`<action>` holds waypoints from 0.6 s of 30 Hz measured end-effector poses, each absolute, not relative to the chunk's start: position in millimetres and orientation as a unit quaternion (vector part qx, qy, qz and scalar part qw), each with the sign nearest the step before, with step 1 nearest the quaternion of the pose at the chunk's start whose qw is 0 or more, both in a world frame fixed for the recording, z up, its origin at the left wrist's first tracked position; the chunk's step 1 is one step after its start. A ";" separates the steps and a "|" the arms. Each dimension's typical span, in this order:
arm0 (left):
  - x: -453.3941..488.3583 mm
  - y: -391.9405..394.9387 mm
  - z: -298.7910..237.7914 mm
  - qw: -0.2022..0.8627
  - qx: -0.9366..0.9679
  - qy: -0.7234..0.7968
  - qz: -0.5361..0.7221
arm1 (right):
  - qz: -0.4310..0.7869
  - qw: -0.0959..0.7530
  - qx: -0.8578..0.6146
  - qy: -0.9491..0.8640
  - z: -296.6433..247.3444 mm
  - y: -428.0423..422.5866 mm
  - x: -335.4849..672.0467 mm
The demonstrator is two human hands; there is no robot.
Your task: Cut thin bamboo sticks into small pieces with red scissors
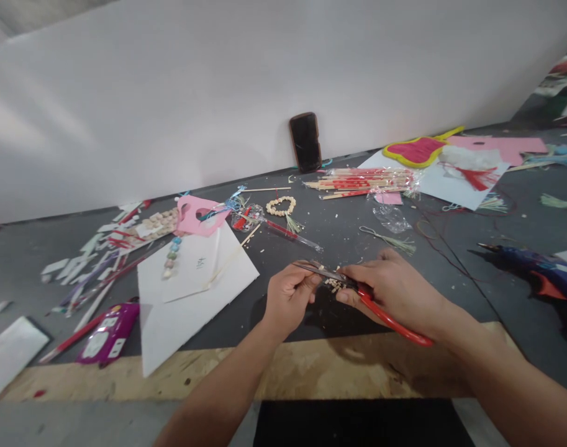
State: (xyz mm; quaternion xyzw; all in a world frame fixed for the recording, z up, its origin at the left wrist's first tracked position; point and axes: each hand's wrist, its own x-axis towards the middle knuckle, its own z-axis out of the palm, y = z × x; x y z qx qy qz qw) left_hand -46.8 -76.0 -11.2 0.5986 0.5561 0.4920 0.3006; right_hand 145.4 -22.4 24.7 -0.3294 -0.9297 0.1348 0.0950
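My right hand [385, 279] is wrapped around red-handled pliers [395, 320], whose long dark metal jaws point left. At the far end of the jaws my left hand [290, 295] is closed in a pinch; what lies between its fingertips is too small to make out. Just beneath the jaws, small beige cut pieces [333, 284] lie in a loose pile on the dark tabletop. Beyond the hands are a ring of beige pieces [281, 206] with a pale tassel and a thin tube with red contents [292, 236].
A phone [305, 141] leans against the white wall. Red-wrapped sticks [367, 180] lie behind my right hand. White card [190, 329], a pink cutout [202, 216] and a purple device [108, 333] are at left. A dark blue tool [539, 267] rests at right. Wood edges the table's front.
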 end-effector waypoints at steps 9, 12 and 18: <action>-40.6 -74.8 -10.2 0.439 0.477 0.563 0.513 | 0.020 0.154 -0.382 -0.911 12.0 -22.1 136.6; -40.1 -74.1 -12.2 0.449 0.440 0.571 0.528 | 0.007 0.151 -0.381 -0.912 11.2 -21.8 136.2; -44.7 -73.7 -12.4 0.447 0.422 0.560 0.555 | -0.009 0.160 -0.377 -0.912 11.8 -26.7 133.4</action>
